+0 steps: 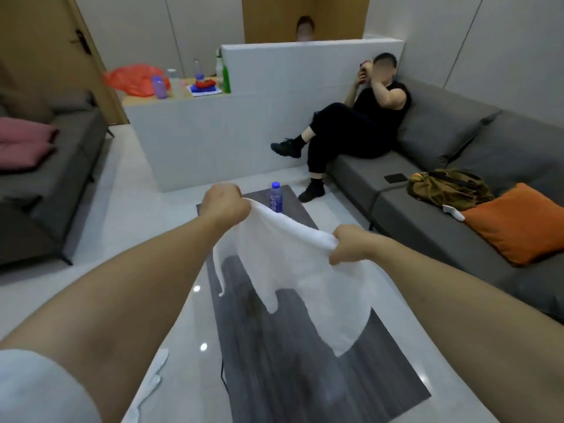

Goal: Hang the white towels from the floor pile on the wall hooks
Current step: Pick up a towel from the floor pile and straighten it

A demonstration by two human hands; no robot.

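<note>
Your left grip (227, 206) and your right grip (351, 244) each clutch the top edge of a white towel (302, 279), fingers curled tight round the bunched cloth. You hold it stretched between them in the air above the dark tabletop (293, 377), its lower corners hanging free. Beyond it a blue-capped bottle (275, 198) stands on that tabletop. More white cloth (152, 380) lies on the floor at lower left.

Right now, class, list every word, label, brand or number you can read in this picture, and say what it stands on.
No text can be read.
Water bottle on the coffee table: its blue label has print, too blurred to read.
Bottles on the counter: too small and blurred.
White towel: no print shows.
</note>
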